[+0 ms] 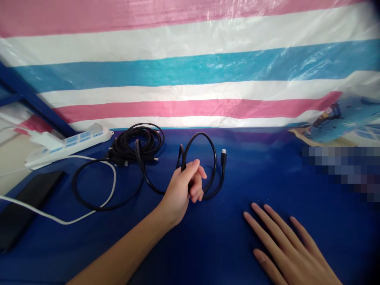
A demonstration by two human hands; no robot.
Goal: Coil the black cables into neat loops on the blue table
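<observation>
Fingers curled, my left hand [185,186] grips a black cable [214,152] near the middle of the blue table. A loop of it stands up above the hand. The cable's metal-tipped plug [223,159] points away from me, just right of that loop. More of the black cable trails leftward from the hand in a wide curve. My right hand [289,247] is open, palm down with fingers spread, on the table at the lower right. It holds nothing and is apart from the cable.
A coiled black cable [139,138] lies at the back left, beside a white power strip [84,139]. A white cord [67,222] crosses over a dark flat phone-like object [28,202]. Behind the blue table [213,245] hangs a striped plastic sheet [190,71].
</observation>
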